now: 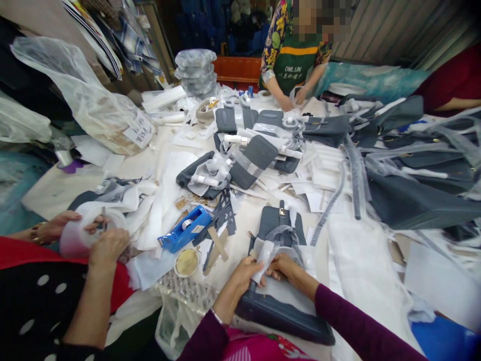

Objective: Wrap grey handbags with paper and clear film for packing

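A dark grey handbag point(280, 311) lies in front of me at the table's near edge. My left hand point(244, 273) and my right hand point(285, 265) meet above it, both pinching a strip of white wrapping paper point(265, 255) around the bag's handle point(280, 235). Purple sleeves cover both my arms.
A blue tape dispenser point(186, 228) and a small round tin point(187, 261) lie to my left. A neighbour in red and polka dots handles white material point(80, 233) at left. Several grey bags point(248, 160) and paper sheets cover the table; another person point(293, 55) works opposite.
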